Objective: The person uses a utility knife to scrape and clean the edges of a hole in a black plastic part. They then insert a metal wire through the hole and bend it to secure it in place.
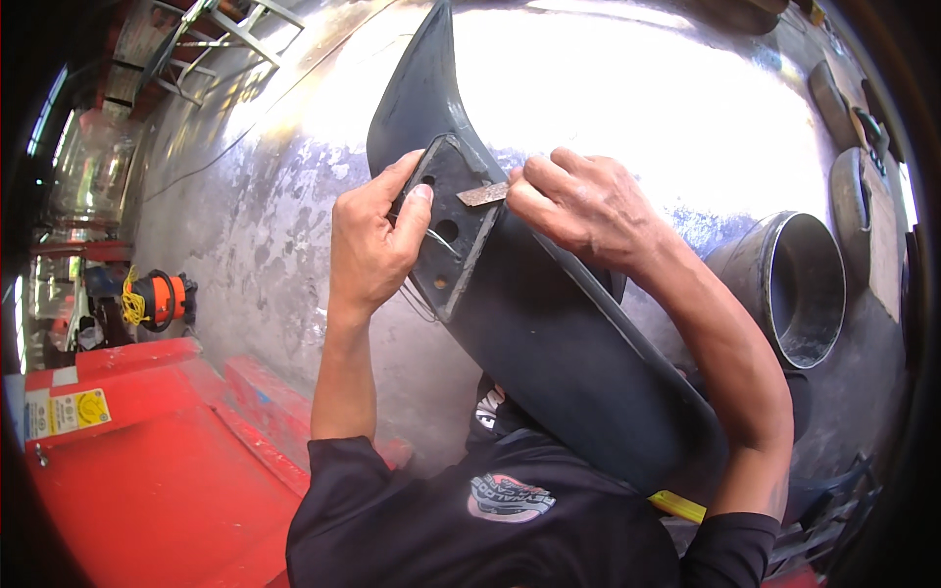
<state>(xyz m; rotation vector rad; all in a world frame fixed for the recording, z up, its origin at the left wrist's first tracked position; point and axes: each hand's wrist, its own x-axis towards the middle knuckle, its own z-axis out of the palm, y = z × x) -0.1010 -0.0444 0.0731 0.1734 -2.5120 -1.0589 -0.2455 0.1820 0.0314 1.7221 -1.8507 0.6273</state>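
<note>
A long black curved panel (569, 363) slants across my lap, its narrow tip pointing up and away. On its face, or against it, is a flat dark plate (466, 223) with several round holes; I cannot tell whether the two are joined. My left hand (375, 240) grips the plate's left edge, thumb on top. A thin wire or cord loops out near that thumb. Between the fingers of my right hand (588, 204) is a small flat metal blade (481, 195), worn and spotted. Its end meets the plate's right side.
A red metal cabinet (167, 470) fills the lower left. Beyond it stands an orange machine (164, 299) with a yellow cord. At right a grey bucket (809, 289) lies tipped. A metal ladder-like frame (235, 39) is at far left. Something yellow (676, 506) shows by my right elbow.
</note>
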